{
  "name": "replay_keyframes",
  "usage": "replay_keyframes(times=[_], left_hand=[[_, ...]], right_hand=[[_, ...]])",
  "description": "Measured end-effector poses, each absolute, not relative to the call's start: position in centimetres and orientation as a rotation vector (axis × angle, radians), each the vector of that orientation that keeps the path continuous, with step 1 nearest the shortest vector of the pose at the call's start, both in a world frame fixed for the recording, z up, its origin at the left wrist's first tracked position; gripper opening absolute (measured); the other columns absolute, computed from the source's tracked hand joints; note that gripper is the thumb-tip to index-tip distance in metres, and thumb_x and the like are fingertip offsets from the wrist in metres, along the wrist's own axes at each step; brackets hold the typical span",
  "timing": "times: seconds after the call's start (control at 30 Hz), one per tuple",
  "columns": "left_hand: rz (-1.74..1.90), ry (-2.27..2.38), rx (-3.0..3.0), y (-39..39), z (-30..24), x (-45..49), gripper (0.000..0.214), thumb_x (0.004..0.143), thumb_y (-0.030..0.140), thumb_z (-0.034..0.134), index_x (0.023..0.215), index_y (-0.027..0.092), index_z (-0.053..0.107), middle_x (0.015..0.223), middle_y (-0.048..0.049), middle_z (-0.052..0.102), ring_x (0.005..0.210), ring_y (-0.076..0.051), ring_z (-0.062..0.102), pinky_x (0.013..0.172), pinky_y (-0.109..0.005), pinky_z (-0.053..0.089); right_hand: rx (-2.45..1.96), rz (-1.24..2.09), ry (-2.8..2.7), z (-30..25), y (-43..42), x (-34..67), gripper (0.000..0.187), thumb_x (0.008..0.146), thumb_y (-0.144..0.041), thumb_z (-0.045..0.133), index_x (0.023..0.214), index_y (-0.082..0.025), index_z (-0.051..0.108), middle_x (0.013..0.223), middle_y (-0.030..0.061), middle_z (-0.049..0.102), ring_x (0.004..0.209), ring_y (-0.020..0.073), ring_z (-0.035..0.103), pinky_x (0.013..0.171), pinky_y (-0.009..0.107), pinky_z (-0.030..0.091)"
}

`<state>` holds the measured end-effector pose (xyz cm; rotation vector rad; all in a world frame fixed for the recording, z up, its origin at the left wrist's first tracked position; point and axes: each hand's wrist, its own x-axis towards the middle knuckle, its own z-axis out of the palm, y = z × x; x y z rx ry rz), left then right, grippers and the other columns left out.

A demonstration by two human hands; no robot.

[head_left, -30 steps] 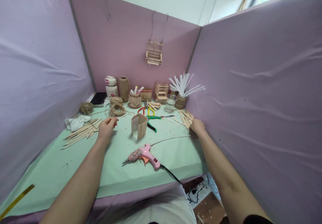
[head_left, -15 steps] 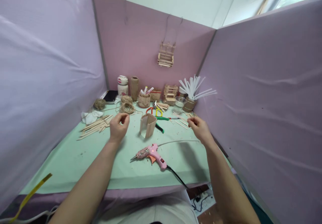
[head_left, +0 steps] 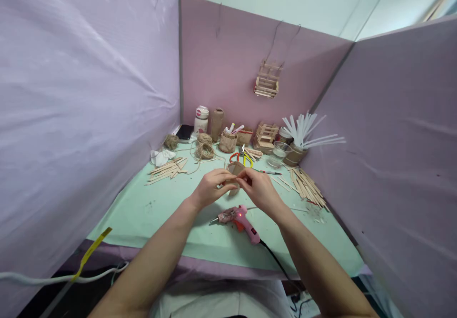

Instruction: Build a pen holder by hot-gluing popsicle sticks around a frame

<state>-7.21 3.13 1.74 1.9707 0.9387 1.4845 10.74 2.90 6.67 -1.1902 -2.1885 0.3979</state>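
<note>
Gap between hands: the left hand (head_left: 213,187) and right hand (head_left: 260,189) all but meet at the fingertips, leaving scant passage.
Beyond the fingertips: a wooden-stick holder (head_left: 235,167) bars the low way, red-and-yellow-handled pliers (head_left: 247,160) behind it.
Between the forearms: a pink hot-glue gun (head_left: 246,223), black cord (head_left: 274,256) trailing just inside the right forearm.
Left of left hand: open green tablecloth (head_left: 143,218), wooden sticks (head_left: 167,170) farther out.
Right of right hand: a cloth strip, then a stick pile (head_left: 309,188) near the lilac partition (head_left: 403,142).

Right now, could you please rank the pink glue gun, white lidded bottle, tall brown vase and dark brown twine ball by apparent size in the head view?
1. Pink glue gun, nearest the camera
2. White lidded bottle and tall brown vase: alike, unranked
3. Dark brown twine ball
</note>
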Motion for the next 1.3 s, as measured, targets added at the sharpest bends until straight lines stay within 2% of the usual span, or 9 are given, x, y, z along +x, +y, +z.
replay_keyframes(times=[0.17,0.27,0.4,0.47,0.57,0.7,0.87,1.07,1.3], left_hand=[[1.537,0.957,2.002,3.4,1.6,-7.5,0.014,0.077,0.031,0.067,0.087,0.025,0.074,0.084,-0.0074,0.069,0.076,-0.019,0.061,0.076,-0.034,0.048],[1.621,1.01,1.934,3.8,1.5,-8.0,0.015,0.077,0.031,0.067,0.088,0.023,0.074,0.081,-0.0058,0.069,0.071,-0.017,0.059,0.07,-0.031,0.048],[1.781,1.033,1.437,4.5,1.9,-9.2,0.019,0.071,0.034,0.072,0.083,0.019,0.07,0.078,-0.004,0.068,0.066,-0.014,0.058,0.063,-0.028,0.046],[1.789,0.94,1.206,4.9,2.1,-9.7,0.022,0.069,0.035,0.074,0.081,0.017,0.068,0.075,-0.0029,0.067,0.063,-0.012,0.057,0.062,-0.027,0.046],[1.741,0.781,1.016,5.2,2.2,-10.4,0.026,0.068,0.035,0.075,0.083,0.016,0.066,0.077,-0.0027,0.067,0.063,-0.009,0.057,0.063,-0.025,0.046],[1.66,0.647,0.885,5.1,2.2,-10.9,0.024,0.066,0.029,0.078,0.081,0.014,0.067,0.081,-0.0026,0.067,0.063,-0.006,0.057,0.061,-0.02,0.047],[1.605,0.526,0.804,5.0,2.2,-11.0,0.025,0.062,0.024,0.082,0.077,0.01,0.068,0.075,-0.002,0.065,0.062,-0.004,0.057,0.06,-0.013,0.047],[1.573,0.484,0.796,4.9,2.2,-11.0,0.023,0.064,0.022,0.081,0.078,0.009,0.069,0.074,-0.0031,0.066,0.062,-0.005,0.057,0.061,-0.014,0.048],[1.573,0.491,0.79,5.1,2.1,-11.0,0.022,0.065,0.021,0.081,0.079,0.01,0.069,0.076,-0.0033,0.067,0.061,-0.005,0.057,0.061,-0.015,0.048]], right_hand=[[-1.152,0.439,-2.195,7.2,3.5,8.8,0.003,0.083,-0.025,0.057,0.082,-0.022,0.057,0.071,-0.0019,0.064,0.065,0.0135,0.057,0.063,0.024,0.039],[-1.129,0.548,-2.11,7.5,3.1,9.7,0.015,0.083,-0.033,0.059,0.092,-0.022,0.053,0.079,-0.0011,0.065,0.069,0.0142,0.058,0.063,0.024,0.041],[-1.378,0.56,-2.087,6.1,0.7,13.3,0.022,0.086,-0.042,0.051,0.076,-0.022,0.053,0.07,-0.0007,0.061,0.064,0.0148,0.054,0.058,0.025,0.037],[-1.556,0.677,-2.162,4.4,-0.8,15.0,0.027,0.085,-0.044,0.052,0.069,-0.022,0.053,0.064,-0.0005,0.059,0.061,0.0154,0.052,0.055,0.025,0.034],[-1.691,0.868,-2.21,1.6,-2.8,16.0,0.023,0.078,-0.042,0.059,0.071,-0.021,0.055,0.069,0.0007,0.062,0.063,0.016,0.053,0.055,0.026,0.034],[-1.711,0.768,-2.178,-0.7,-3.7,14.8,0.025,0.073,-0.043,0.064,0.076,-0.02,0.054,0.079,0.0015,0.062,0.069,0.0166,0.053,0.058,0.025,0.033],[-1.748,0.846,-2.176,-1.1,-3.1,14.2,0.017,0.073,-0.035,0.061,0.074,-0.02,0.052,0.076,0.0,0.059,0.066,0.0142,0.051,0.056,0.024,0.029],[-1.658,0.951,-2.197,-1.2,-2.6,14.6,0.013,0.075,-0.028,0.054,0.082,-0.018,0.055,0.077,0.001,0.061,0.066,0.0135,0.05,0.058,0.024,0.031],[-1.534,1.314,-1.963,-0.5,-2.5,14.8,0.021,0.07,-0.016,0.047,0.09,-0.019,0.052,0.071,-0.0004,0.06,0.056,0.013,0.052,0.051,0.023,0.037]])
